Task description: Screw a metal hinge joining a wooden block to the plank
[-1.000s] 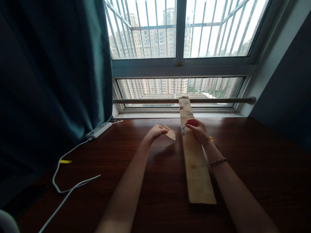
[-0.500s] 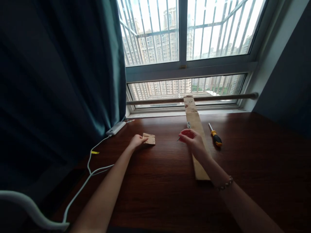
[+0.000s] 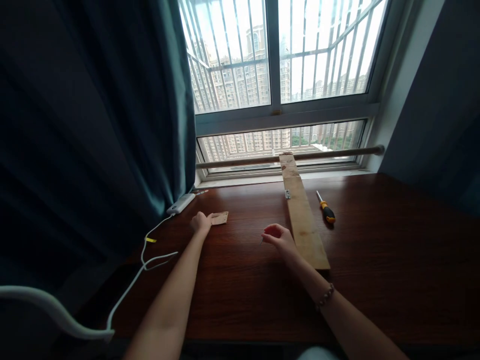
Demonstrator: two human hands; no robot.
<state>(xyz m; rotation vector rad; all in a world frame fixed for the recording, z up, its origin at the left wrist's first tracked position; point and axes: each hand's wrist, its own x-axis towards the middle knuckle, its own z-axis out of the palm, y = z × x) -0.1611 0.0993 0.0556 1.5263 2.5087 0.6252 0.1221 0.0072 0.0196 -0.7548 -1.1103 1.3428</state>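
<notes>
My left hand (image 3: 201, 221) is closed on the near end of a small flat wooden piece (image 3: 220, 218), which has small dark holes near its edge. My right hand (image 3: 279, 237) hovers over the table just left of the long board, thumb and fingertips pinched on a small thin screw (image 3: 261, 240) that points down. The long wooden board (image 3: 305, 220) lies from the window bar toward me. A small metal hinge (image 3: 287, 194) sits at its left edge. To the right of the board rests a screwdriver (image 3: 326, 208) with a black and yellow handle.
The dark brown table (image 3: 240, 290) runs up to the window sill. A white power strip (image 3: 182, 204) lies by the blue curtain (image 3: 165, 125), with white cables (image 3: 129, 290) along the left. A horizontal bar (image 3: 337, 153) crosses before the window.
My right hand has moved left and nearer to me, still pinching the screw, and uncovers more of the board. My left hand has shifted left with the wooden piece. The view has tilted slightly.
</notes>
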